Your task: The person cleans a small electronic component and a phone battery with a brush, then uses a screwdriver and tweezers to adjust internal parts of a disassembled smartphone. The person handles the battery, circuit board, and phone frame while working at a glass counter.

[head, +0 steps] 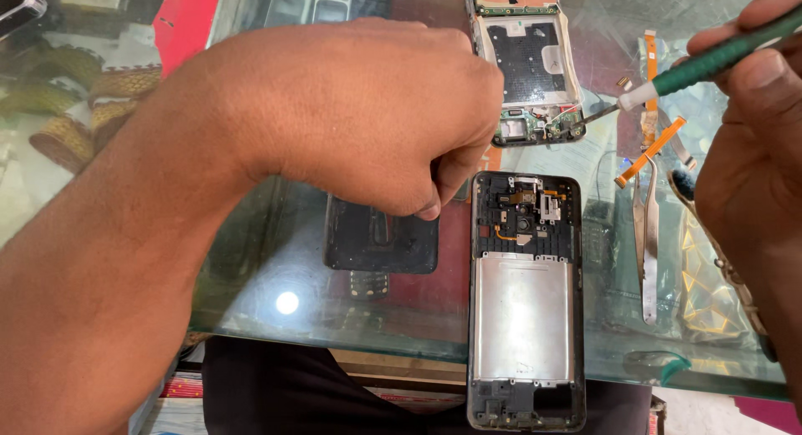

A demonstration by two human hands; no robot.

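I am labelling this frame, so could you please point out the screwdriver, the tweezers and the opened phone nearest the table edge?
screwdriver (725, 55): head view, on its green handle.
tweezers (648, 259): head view, midway along the metal arms.
opened phone (523, 318): head view, on the silver plate in its frame.

A red package (190, 21) lies under the glass, top left.
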